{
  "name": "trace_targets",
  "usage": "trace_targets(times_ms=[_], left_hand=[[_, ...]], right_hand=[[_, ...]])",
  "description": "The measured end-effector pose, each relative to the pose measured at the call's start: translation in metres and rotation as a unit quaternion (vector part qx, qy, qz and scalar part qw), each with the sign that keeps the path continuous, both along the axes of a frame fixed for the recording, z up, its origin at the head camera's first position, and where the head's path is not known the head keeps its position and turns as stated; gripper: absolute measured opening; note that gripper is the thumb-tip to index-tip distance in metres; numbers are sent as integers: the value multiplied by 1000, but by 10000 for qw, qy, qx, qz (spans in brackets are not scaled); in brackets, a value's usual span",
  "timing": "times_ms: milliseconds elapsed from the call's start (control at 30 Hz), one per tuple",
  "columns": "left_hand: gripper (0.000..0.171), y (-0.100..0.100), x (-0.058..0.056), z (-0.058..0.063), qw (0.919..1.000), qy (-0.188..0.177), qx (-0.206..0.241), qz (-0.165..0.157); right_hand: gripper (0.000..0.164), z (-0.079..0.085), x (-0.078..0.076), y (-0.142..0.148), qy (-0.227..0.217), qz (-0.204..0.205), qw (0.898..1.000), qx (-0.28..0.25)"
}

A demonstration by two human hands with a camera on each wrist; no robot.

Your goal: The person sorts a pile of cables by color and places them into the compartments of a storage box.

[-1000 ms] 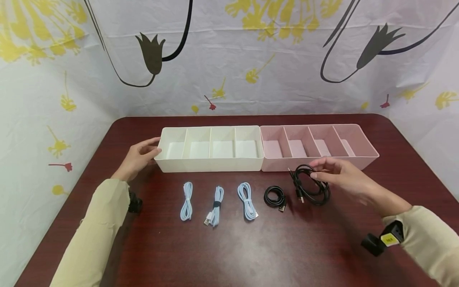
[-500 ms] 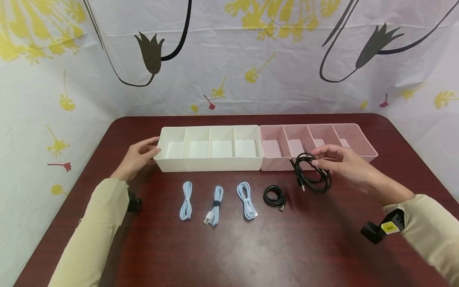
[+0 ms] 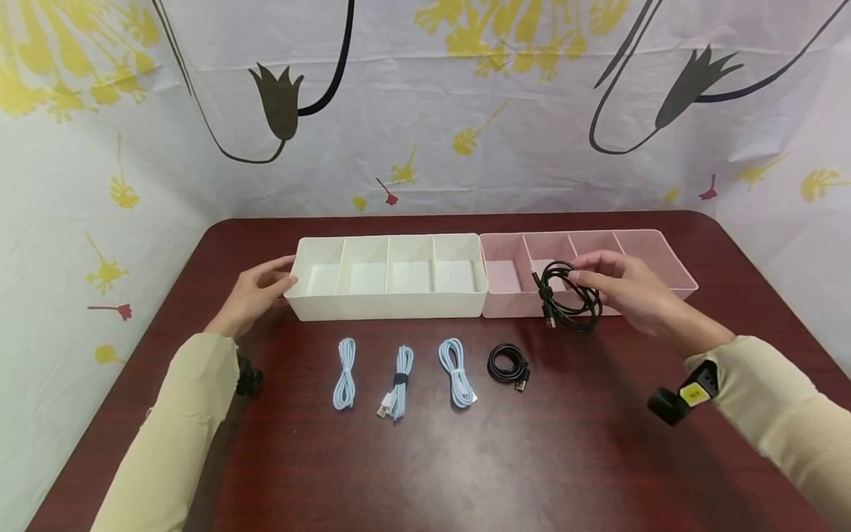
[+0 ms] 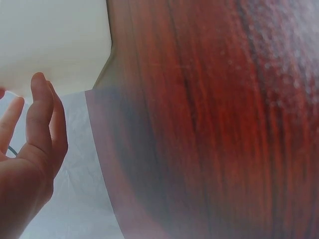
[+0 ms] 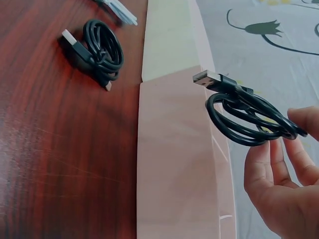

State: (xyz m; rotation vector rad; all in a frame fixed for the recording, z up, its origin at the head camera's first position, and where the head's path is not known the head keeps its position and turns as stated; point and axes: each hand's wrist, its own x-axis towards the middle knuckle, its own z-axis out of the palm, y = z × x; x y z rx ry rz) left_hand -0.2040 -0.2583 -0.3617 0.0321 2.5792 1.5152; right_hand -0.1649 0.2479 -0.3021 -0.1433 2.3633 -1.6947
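My right hand (image 3: pixel 631 292) pinches a coiled black USB cable (image 3: pixel 547 292) between thumb and fingers. The cable hangs in front of and over the near rim of the pink divided box (image 3: pixel 512 305). In the right wrist view, the metal plug of this USB cable (image 5: pixel 244 107) points away from the hand, above the pink box's edge. At the far left, my left hand (image 3: pixel 255 292) touches the end of the white divided box (image 3: pixel 392 307) with fingers apart. The left wrist view shows those fingertips against the box wall (image 4: pixel 60 74); part of the hand is cut off.
On the brown table (image 3: pixel 425 458), before the boxes, lie three light blue cables: one left (image 3: pixel 344 373), a black-strapped one (image 3: pixel 400 380) and one further right (image 3: pixel 457 373). Beside them is another black coiled cable (image 3: pixel 493 366). A patterned white sheet (image 3: pixel 425 111) hangs behind.
My right hand has lifted the black USB cable forward and up, from the table in front of the pink box to its near rim. The left hand stays at the white box.
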Motion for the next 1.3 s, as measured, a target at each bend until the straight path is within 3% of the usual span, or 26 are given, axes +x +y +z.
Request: trace_targets(times_ms=[267,633,800,1100,1300], left_hand=[[55,0,1,0,10000,58,-10,-5],[55,-1,0,-2,10000,62,0,-47],[56,-2,0,-2,10000,36,16,-49],[56,-1,0,-1,10000,33,17,-16],[56,-1,0,-2,10000,34,27,-25]], right_hand=[[8,3,-8,0,170,-401,9989,200],[16,4,-20,-1,133,-595,9978,268],[11,6,-26,-4,249,-760,9964,285],[34,6,-39,-3,239,-803,9950,549],[39,6,-45,-2,188,-884,9942,588]])
